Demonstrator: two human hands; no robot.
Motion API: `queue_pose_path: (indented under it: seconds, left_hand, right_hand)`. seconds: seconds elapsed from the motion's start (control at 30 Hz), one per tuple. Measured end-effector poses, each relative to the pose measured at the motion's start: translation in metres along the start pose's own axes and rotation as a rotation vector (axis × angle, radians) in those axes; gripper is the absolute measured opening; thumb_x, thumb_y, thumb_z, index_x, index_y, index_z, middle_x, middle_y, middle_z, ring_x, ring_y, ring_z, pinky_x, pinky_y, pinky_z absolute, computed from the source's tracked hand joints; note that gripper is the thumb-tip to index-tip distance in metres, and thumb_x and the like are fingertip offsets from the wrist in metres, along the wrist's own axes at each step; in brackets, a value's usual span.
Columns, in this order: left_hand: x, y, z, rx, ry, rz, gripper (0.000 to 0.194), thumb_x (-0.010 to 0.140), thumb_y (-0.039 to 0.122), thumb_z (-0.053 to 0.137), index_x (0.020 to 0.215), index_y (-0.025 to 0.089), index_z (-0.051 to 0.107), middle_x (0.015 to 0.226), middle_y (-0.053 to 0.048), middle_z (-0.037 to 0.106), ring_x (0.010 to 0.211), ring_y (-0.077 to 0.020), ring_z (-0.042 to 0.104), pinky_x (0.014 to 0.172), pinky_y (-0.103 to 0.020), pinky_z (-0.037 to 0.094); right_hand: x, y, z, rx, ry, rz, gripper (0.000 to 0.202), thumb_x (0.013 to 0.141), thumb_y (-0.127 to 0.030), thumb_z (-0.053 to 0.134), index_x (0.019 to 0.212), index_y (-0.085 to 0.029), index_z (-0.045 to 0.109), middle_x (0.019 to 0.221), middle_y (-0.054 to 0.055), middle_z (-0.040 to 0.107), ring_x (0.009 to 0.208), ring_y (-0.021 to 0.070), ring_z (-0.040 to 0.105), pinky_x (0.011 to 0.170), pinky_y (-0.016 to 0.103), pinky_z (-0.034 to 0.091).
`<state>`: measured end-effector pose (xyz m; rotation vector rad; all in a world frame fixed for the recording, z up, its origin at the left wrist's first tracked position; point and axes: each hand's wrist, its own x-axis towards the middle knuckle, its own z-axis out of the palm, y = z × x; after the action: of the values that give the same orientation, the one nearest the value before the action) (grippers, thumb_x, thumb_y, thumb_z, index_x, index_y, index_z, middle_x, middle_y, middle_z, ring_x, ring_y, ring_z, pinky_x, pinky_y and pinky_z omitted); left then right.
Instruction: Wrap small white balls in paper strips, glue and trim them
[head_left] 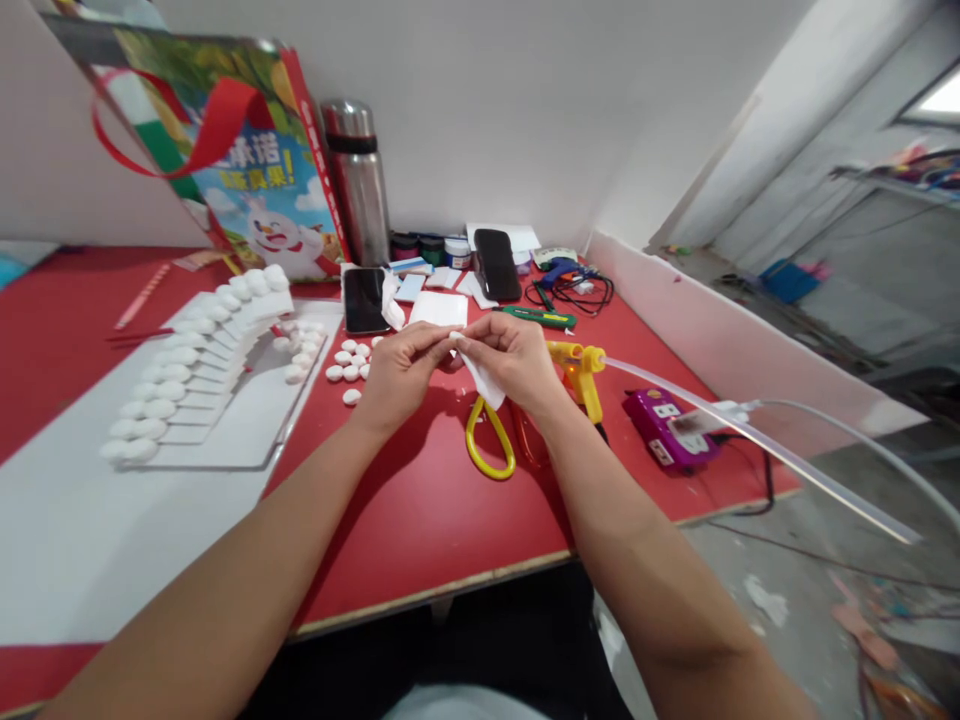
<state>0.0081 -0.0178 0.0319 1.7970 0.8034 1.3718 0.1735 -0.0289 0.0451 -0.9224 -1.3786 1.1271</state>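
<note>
In the head view, the left hand [394,380] and right hand [517,362] met over the red surface [427,520], fingertips pinched closed on a white piece [486,384] (partly hidden by fingers), near a yellow loop handle [471,445], right of loose white discs [350,373].

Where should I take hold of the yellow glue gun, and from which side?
Probably around its handle, with the right hand coming from the near side. The handle slants down toward you, while the clear glue stick juts out rightward from the rear and the front end is hidden behind that hand.
</note>
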Motion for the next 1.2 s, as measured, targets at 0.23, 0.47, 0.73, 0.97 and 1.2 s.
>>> queue_pose_path:
  seconds: [0.23, 0.47, 0.73, 0.97, 1.2]
  left_hand:
    - [-0.003, -0.001, 0.002, 0.229, 0.097, 0.061, 0.021, 0.097, 0.026, 0.056, 0.096, 0.017, 0.075, 0.086, -0.004, 0.069, 0.075, -0.0148, 0.062, 0.073, -0.027, 0.050]
    - [-0.001, -0.005, 0.006, 0.036, 0.155, -0.176, 0.020, 0.090, 0.033, 0.065, 0.086, 0.015, 0.074, 0.063, 0.001, 0.060, 0.058, -0.0122, 0.052, 0.059, -0.025, 0.042]
    - [0.002, -0.008, 0.000, 0.036, 0.170, -0.207, 0.018, 0.086, 0.032, 0.067, 0.085, 0.015, 0.075, 0.066, 0.000, 0.063, 0.060, -0.0122, 0.051, 0.059, -0.026, 0.041]
    - [0.002, -0.003, -0.005, 0.063, 0.078, -0.144, 0.021, 0.091, 0.033, 0.063, 0.092, 0.015, 0.076, 0.081, -0.004, 0.072, 0.070, -0.0152, 0.059, 0.067, -0.028, 0.046]
    - [0.002, -0.001, -0.004, 0.058, 0.073, -0.137, 0.021, 0.091, 0.031, 0.064, 0.093, 0.016, 0.078, 0.078, -0.003, 0.071, 0.066, -0.0132, 0.057, 0.065, -0.027, 0.045]
  right_hand:
    - [0.004, 0.005, 0.003, 0.034, 0.019, 0.161, 0.038, 0.068, -0.045, 0.085, 0.085, -0.016, 0.067, 0.071, 0.005, 0.076, 0.056, 0.0156, 0.067, 0.053, 0.026, 0.051]
    - [-0.002, 0.004, 0.009, -0.436, 0.157, -0.058, 0.022, 0.082, -0.038, 0.070, 0.075, -0.019, 0.060, 0.067, 0.003, 0.070, 0.056, 0.0138, 0.059, 0.052, 0.025, 0.040]
    - [-0.004, 0.001, 0.014, -0.270, 0.089, 0.078, 0.025, 0.088, -0.042, 0.068, 0.084, -0.020, 0.059, 0.072, 0.004, 0.069, 0.061, 0.0167, 0.065, 0.061, 0.028, 0.050]
    - [0.005, -0.014, -0.002, 0.503, -0.233, 0.643, 0.049, 0.108, -0.047, 0.025, 0.101, -0.014, 0.061, 0.073, 0.009, 0.070, 0.063, 0.0179, 0.068, 0.070, 0.037, 0.061]
    - [0.001, -0.015, 0.001, 0.563, -0.222, 0.627, 0.033, 0.107, -0.034, 0.038, 0.096, -0.014, 0.062, 0.065, -0.003, 0.055, 0.045, 0.0054, 0.038, 0.049, 0.019, 0.044]
